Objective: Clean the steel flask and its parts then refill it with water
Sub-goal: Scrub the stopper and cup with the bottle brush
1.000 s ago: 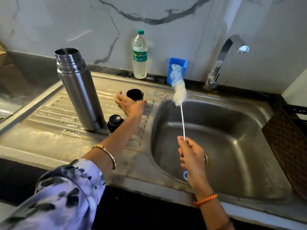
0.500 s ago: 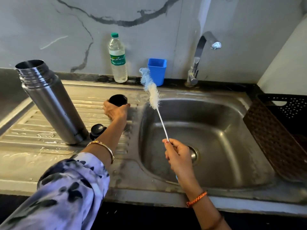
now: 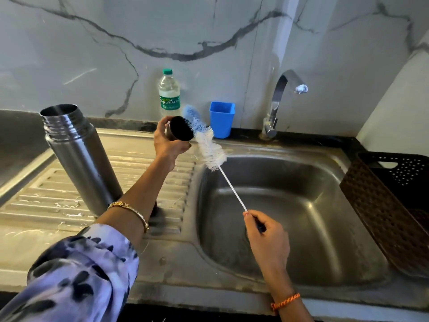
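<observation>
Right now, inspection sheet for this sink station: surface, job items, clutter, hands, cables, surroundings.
Surface: steel drainboard wet, with droplets; sink basin holds no items.
Job's things: steel flask stands open-mouthed on the drainboard; flask cup lifted, opening toward the camera; bottle brush bristles beside the cup, not inside.
Clutter: water bottle and blue cup at the wall.
Grippers: left hand grips the flask cup; right hand holds the brush handle, fingers curled round it.
Cables: nothing seen.
Surroundings: tap not running; brown basket right of the sink; marble wall.
</observation>
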